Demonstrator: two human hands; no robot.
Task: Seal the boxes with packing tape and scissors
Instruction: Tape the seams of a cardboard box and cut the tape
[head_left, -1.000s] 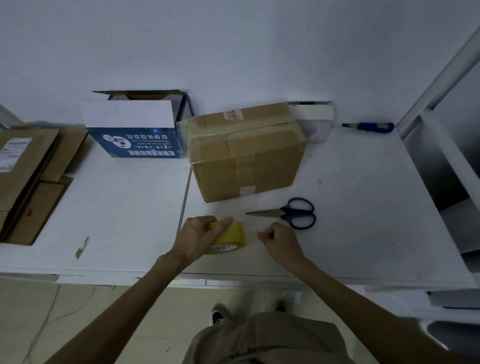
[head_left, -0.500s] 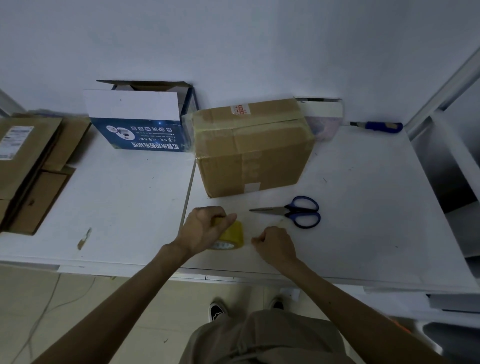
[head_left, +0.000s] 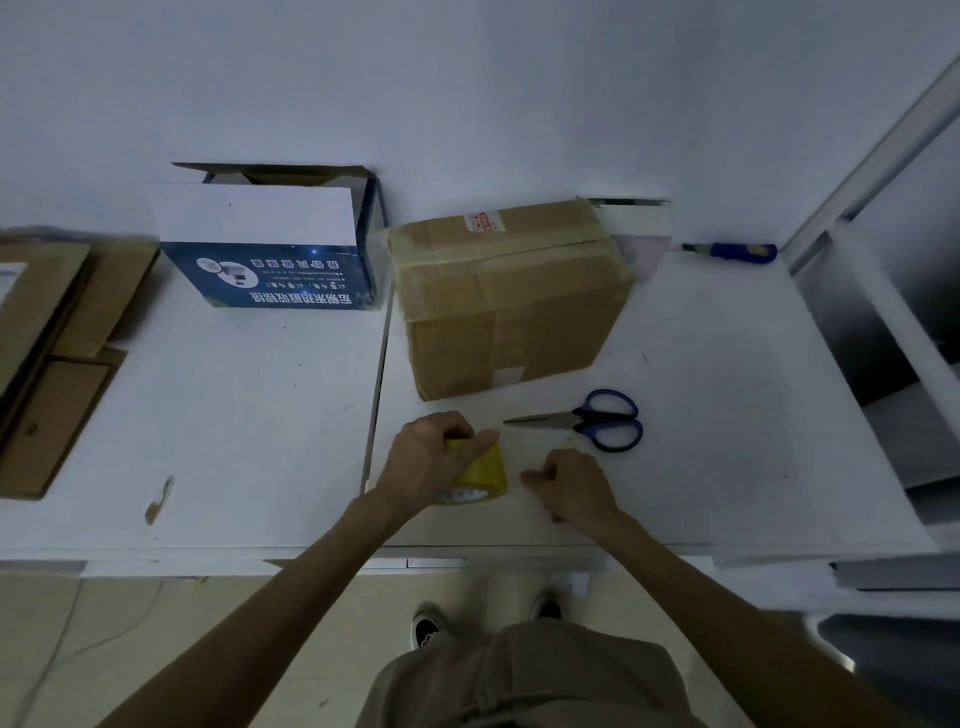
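The white tabletop (head_left: 727, 415) runs wall to wall in front of the person standing at its near edge. On it, against the wall, sits 1 brown cardboard box (head_left: 514, 306), flaps down and banded with tape across the top and front. Just to its left stands a blue-and-white printed box (head_left: 270, 244) with its top flaps up. Flattened cardboard sheets (head_left: 57, 364) lie at the far left.

Near the front edge, the left hand (head_left: 426, 462) is wrapped over the yellow tape roll (head_left: 485, 470), fingers curled around it, holding it just in front of the brown box. The right hand (head_left: 571, 486) is just beside the roll with its fingers curled in; whether they pinch a tape end I cannot tell.

The blue-handled scissors (head_left: 587, 420) lie closed between the right hand and the brown box, blades pointing left. A small blue-handled tool (head_left: 737, 253) rests by the wall at the right.
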